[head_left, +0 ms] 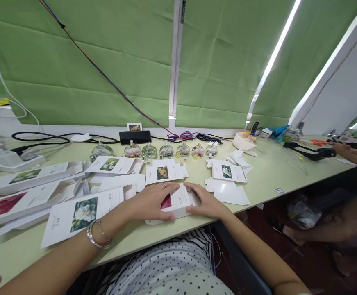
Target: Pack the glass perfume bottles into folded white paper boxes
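A small white carton (180, 198) with a dark pink picture and printed text lies near the table's front edge. My left hand (152, 200) grips its left end, thumb along the front side and fingers over the top. At its right end, my right hand (207, 201) is curled around the carton, with thumb and forefinger on it. Behind my hands rests a white carton with an orange flower picture (162, 173). To the right lies another white carton with a white flower (226, 172). A large flat white carton with a white flower (84, 215) sits under my left forearm.
Several round glass perfume bottles (149, 150) stand in a row at the back, with small caps before them. Long flower-printed cartons (21, 200) cover the left. A black phone (135, 137) and cables (181, 136) lie by the wall. Another person's hand (342, 148) is far right.
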Demonstrator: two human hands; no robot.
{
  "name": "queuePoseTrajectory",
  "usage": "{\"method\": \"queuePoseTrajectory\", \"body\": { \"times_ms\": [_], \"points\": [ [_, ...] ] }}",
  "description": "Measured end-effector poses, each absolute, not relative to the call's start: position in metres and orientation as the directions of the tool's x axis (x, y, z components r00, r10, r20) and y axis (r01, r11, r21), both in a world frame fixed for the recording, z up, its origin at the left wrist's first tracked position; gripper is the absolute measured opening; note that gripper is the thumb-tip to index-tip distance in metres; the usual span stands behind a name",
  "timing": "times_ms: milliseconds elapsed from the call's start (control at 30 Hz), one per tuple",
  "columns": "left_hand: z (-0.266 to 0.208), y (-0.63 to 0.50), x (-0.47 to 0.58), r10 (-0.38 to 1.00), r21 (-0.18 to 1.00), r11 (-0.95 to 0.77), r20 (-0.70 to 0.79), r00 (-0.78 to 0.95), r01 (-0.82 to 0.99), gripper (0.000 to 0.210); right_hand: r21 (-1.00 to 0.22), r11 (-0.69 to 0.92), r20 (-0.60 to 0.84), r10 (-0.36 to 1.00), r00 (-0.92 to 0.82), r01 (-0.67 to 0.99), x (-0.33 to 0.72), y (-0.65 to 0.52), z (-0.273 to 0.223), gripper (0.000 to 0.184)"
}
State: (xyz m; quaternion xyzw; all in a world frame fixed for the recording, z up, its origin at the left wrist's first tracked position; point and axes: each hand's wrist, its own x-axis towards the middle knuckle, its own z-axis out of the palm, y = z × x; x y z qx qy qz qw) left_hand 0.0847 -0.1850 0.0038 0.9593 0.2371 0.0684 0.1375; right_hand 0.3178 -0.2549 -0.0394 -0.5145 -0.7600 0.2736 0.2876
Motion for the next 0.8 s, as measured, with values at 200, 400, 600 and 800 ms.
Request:
{"method": "queuePoseTrajectory", "body": {
  "times_ms": [200, 400, 600, 800],
  "points": [
    [0.004, -0.186, 0.087, 0.486, 0.276, -0.849, 0.07, 0.871, 0.451, 0.075, -0.823, 0.286, 0.19, 0.953, -0.238, 0.491, 0.322, -0.248, -0.046, 0.054],
    [0.004, -0.185, 0.088, 0.483, 0.294, -0.845, 0.063, 0.874, 0.446, 0.072, -0.777, 0.374, 0.267, 0.924, -0.272, 0.506, 0.327, -0.245, -0.045, 0.031],
    [0.004, -0.183, 0.086, 0.478, 0.32, -0.842, 0.066, 0.876, 0.435, 0.071, -0.745, 0.369, 0.068, 0.871, -0.487, 0.555, 0.339, -0.249, -0.035, 0.09],
    [0.004, -0.181, 0.085, 0.458, 0.323, -0.85, 0.059, 0.887, 0.417, 0.072, -0.645, 0.369, 0.072, 0.901, -0.428, 0.67, 0.335, -0.25, -0.032, 0.093]
  ]
}}
